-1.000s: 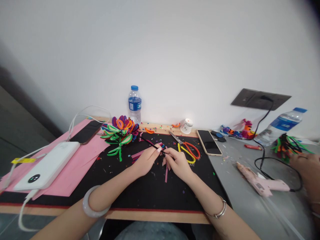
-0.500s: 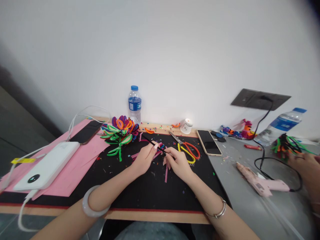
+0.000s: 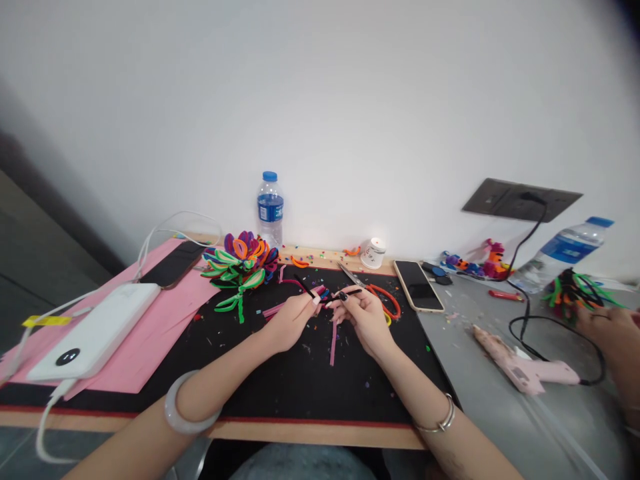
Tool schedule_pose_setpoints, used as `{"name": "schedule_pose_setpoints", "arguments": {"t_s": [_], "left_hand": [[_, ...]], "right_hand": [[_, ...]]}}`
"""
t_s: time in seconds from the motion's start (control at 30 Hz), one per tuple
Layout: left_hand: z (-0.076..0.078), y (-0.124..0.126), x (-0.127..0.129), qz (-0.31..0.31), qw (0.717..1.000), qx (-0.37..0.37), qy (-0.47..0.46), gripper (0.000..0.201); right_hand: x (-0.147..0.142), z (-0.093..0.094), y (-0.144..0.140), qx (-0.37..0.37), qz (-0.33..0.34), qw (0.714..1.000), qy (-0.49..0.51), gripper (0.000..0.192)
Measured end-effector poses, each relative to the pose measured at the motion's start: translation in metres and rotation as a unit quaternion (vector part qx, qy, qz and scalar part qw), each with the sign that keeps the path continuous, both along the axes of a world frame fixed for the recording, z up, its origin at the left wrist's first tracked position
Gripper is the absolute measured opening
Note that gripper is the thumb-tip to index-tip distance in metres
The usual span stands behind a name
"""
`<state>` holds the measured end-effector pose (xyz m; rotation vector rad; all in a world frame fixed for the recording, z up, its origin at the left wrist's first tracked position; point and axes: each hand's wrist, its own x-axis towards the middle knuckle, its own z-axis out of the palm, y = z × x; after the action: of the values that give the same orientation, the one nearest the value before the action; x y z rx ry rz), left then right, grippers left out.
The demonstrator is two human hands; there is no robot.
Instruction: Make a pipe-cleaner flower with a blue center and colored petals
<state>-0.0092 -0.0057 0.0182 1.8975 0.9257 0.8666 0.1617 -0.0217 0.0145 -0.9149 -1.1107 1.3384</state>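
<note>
Near the worktop edge both forearms reach in over the black mat. The left hand and right hand meet at mid-mat, fingers of each pinched shut on a thin black pipe cleaner. Its long axis runs left-right between them, bent where they meet, one end slanting up-left past the left fingers. Pink pieces lie just below; scissors lie just beyond the right hand. Farther back stands a bottle.
</note>
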Motion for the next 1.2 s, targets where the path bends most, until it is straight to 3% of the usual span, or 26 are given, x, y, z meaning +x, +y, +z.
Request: {"name": "schedule_pose_setpoints", "arguments": {"t_s": [0.27,0.57,0.83,1.2], "left_hand": [[0.0,0.001,-0.001,-0.073,0.991,0.04,0.104,0.032],[0.003,-0.002,-0.002,-0.112,0.978,0.075,0.157,0.034],[0.008,-0.004,-0.002,-0.174,0.946,0.135,0.237,0.037],[0.003,-0.005,-0.002,-0.178,0.911,0.203,0.311,0.033]], "right_hand": [[0.002,-0.003,0.002,-0.014,0.031,0.999,-0.025,0.02],[0.001,-0.005,0.001,-0.043,0.066,0.997,-0.019,0.02],[-0.001,0.004,-0.003,-0.055,0.1,0.992,-0.056,0.018],[0.001,0.003,-0.003,-0.085,0.149,0.982,-0.08,0.019]]}}
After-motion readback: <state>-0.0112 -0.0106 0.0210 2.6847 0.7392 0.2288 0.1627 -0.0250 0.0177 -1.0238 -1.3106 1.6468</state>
